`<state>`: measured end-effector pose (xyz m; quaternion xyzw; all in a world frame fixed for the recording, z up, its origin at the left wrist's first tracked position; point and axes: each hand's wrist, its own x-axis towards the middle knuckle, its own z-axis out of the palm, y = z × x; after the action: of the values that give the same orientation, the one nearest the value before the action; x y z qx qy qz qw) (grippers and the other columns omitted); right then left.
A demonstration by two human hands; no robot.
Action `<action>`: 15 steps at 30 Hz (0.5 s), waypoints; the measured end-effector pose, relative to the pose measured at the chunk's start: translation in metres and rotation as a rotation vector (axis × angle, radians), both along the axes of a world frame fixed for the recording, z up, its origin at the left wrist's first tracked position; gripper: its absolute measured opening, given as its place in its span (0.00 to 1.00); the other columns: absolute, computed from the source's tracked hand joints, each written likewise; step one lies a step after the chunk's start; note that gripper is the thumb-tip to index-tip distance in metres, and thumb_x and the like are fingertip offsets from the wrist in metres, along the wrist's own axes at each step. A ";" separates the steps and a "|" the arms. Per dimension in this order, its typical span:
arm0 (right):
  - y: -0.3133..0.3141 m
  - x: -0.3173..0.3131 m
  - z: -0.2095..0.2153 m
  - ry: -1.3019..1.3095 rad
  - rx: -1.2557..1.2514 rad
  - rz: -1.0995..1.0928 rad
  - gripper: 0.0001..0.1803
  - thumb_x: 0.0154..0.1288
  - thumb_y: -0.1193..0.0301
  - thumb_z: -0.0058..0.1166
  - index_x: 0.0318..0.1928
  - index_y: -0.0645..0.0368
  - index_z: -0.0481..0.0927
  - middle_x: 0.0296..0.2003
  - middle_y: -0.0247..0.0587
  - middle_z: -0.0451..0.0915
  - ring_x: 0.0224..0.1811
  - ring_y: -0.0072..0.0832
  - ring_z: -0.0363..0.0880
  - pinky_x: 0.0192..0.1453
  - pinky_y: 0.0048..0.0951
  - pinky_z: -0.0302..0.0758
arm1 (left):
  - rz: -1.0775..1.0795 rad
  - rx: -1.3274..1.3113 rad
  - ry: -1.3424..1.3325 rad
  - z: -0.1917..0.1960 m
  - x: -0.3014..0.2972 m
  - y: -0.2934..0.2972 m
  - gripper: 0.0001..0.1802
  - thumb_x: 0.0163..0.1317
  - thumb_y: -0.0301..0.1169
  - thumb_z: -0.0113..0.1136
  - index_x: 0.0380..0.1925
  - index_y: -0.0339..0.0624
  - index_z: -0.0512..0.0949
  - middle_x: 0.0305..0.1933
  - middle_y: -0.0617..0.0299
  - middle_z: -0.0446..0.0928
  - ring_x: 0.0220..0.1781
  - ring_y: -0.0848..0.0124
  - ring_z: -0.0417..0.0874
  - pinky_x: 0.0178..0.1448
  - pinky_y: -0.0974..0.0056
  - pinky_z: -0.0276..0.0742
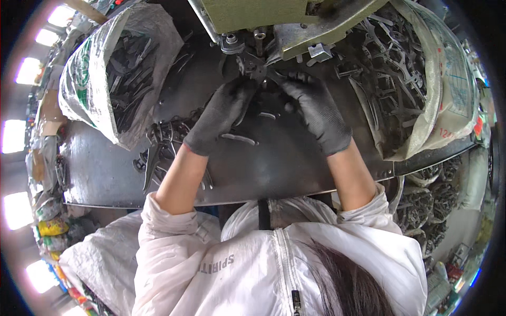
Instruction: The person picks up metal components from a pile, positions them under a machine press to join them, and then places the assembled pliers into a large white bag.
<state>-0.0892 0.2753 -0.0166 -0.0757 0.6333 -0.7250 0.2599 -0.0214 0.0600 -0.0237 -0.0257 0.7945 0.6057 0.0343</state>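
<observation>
Both my hands wear dark grey work gloves and are raised to the green machine (258, 16) at the far middle. My left hand (226, 105) is closed around a small grey metal part (251, 67), just below the machine's vertical pin (260, 39). To its right, my right hand (311, 102) has its thumb and fingers drawn together close to that part. What lies between those fingertips is too small to make out. Two slim curved metal pieces (240, 139) lie on the dark metal bench (263, 174) between my wrists.
At the left stands an open white woven bag (92, 84) of dark lever-shaped metal pieces. Another woven bag (448, 89), at the right, holds many metal frames. Loose metal parts (158, 147) lie in a pile beside my left forearm. The bench's near edge (126, 206) runs before me.
</observation>
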 end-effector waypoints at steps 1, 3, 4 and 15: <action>-0.004 0.002 -0.006 0.100 0.044 -0.016 0.17 0.74 0.74 0.58 0.59 0.65 0.83 0.46 0.35 0.87 0.44 0.20 0.82 0.44 0.29 0.81 | 0.002 0.000 0.000 -0.003 -0.003 0.000 0.23 0.79 0.42 0.51 0.53 0.28 0.79 0.41 0.52 0.84 0.42 0.66 0.81 0.51 0.58 0.77; -0.010 0.002 -0.013 0.200 0.090 -0.030 0.16 0.73 0.76 0.57 0.59 0.65 0.83 0.46 0.37 0.87 0.45 0.19 0.82 0.47 0.27 0.80 | 0.064 -0.070 0.099 -0.013 -0.008 -0.001 0.21 0.79 0.39 0.48 0.53 0.29 0.79 0.42 0.52 0.85 0.43 0.67 0.81 0.53 0.58 0.78; -0.014 0.001 -0.012 0.184 0.078 0.013 0.18 0.74 0.74 0.56 0.60 0.67 0.81 0.47 0.39 0.86 0.44 0.19 0.81 0.48 0.26 0.79 | 0.069 -0.071 0.100 -0.016 -0.010 -0.006 0.21 0.79 0.39 0.48 0.53 0.29 0.79 0.42 0.52 0.85 0.43 0.67 0.81 0.53 0.58 0.78; -0.004 -0.008 -0.055 0.118 0.257 0.048 0.22 0.73 0.70 0.57 0.64 0.66 0.77 0.48 0.40 0.85 0.46 0.19 0.79 0.51 0.27 0.78 | 0.167 -1.078 0.328 -0.043 -0.061 -0.115 0.24 0.69 0.34 0.55 0.60 0.31 0.77 0.58 0.34 0.81 0.61 0.42 0.81 0.65 0.49 0.77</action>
<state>-0.0976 0.2717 -0.0714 -0.0994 0.7331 -0.6257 0.2473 -0.0820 -0.0547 -0.0667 -0.0079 0.9815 0.1115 -0.1557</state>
